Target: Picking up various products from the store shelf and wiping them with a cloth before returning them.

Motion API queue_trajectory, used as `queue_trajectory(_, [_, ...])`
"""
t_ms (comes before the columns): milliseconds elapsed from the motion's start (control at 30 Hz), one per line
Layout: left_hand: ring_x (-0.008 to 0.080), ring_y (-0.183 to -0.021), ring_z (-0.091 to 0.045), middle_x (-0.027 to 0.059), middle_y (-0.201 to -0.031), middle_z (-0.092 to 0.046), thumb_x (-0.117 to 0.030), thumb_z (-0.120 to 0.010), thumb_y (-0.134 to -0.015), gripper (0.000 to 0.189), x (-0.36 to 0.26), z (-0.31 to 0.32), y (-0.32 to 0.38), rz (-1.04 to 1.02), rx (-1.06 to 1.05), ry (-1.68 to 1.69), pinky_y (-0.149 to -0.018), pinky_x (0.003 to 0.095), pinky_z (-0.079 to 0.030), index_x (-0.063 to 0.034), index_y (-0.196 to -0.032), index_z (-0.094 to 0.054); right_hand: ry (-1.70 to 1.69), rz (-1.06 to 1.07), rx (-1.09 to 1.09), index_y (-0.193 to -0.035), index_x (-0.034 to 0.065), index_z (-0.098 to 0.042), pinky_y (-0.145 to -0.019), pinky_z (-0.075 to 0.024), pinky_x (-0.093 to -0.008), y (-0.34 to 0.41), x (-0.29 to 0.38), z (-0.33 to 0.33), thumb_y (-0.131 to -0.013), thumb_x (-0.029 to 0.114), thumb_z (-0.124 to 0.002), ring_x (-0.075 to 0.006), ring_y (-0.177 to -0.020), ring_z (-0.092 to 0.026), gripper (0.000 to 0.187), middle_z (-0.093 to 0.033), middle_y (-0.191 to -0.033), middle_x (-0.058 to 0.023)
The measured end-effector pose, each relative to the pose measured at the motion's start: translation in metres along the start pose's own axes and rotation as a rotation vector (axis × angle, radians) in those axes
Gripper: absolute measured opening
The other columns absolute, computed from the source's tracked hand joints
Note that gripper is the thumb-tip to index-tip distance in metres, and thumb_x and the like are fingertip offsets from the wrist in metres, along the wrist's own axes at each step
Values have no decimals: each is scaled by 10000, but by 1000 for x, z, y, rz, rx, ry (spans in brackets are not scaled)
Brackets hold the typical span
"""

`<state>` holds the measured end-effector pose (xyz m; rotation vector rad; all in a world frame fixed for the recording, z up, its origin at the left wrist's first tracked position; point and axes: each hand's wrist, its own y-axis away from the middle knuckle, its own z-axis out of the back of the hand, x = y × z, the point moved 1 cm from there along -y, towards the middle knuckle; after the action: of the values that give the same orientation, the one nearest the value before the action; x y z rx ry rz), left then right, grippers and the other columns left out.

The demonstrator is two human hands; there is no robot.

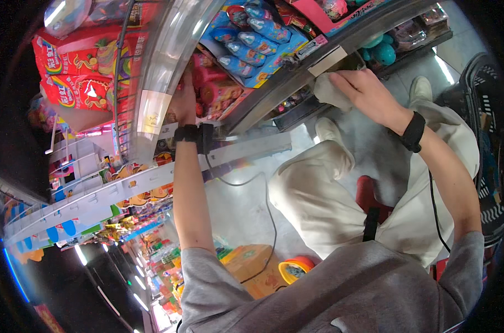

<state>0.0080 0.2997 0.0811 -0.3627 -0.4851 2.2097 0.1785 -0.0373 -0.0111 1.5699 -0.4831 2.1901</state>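
Observation:
My right hand (362,89) grips a crumpled grey cloth (332,92) beside a blank price-label holder (327,60) on the shelf's front edge. My left hand (183,98) reaches between the clear curved shelf edging (175,54) and a display box of pink-packaged items (216,87); its fingers are hidden, so its grip cannot be told. A box of blue bottle-shaped sweets (252,41) stands on the shelf between the hands. Black bands with thin cables sit on both wrists.
Red candy bags (79,89) hang at the upper left. A black plastic basket (483,125) stands at the right. A cardboard box (252,266) and a yellow-and-red container (295,268) are on the floor. A perforated metal upright (152,175) crosses the left side.

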Motion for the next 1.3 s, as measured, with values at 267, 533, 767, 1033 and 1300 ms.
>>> queue_trajectory(267, [297, -1053, -525, 124, -1141, -566, -404, -515, -817, 441, 43, -29, -41, 57, 114, -52, -911, 374, -390, -98, -1130, -568, -35, 38, 12, -845, -32, -601, -658, -448, -431, -2, 13, -2, -888, 260, -441, -388, -711, -556, 336, -572, -748, -235])
queue_trajectory(533, [297, -1075, -505, 169, -1224, -501, -239, -694, -737, 555, -4, -13, -21, 252, -14, 397, -922, 362, -378, -3, -1192, -481, -19, 28, -16, -808, -29, -600, -645, -440, -440, 1, 7, 5, -889, 268, -439, -393, -701, -554, 348, -561, -721, -237])
queue_trajectory(767, [265, -876, -581, 141, -1044, -597, -314, -622, -776, 435, 2, 33, 3, 205, -406, 346, -745, 349, -452, 2, -1065, -550, -20, 69, -31, -824, -25, -600, -641, -443, -432, 2, 14, 6, -886, 249, -440, -388, -707, -557, 324, -561, -724, -234])
queue_trajectory(1033, [223, -869, -595, 154, -1029, -573, -143, -586, -806, 321, -61, 74, 59, 461, -365, 1065, -659, 294, -490, 35, -1052, -482, -93, -14, -27, -876, -35, -591, -619, -445, -393, -2, 10, 14, -882, 242, -448, -370, -688, -555, 312, -556, -741, -241])
queue_trajectory(1300, [213, -1087, -479, 120, -1169, -503, -281, -449, -901, 372, -140, 65, 147, 685, -70, 1515, -985, 375, -364, -6, -1153, -464, -499, -137, -255, -984, -40, -571, -660, -430, -248, 6, 24, 30, -938, 347, -403, -81, -715, -517, 425, -609, -774, -34])
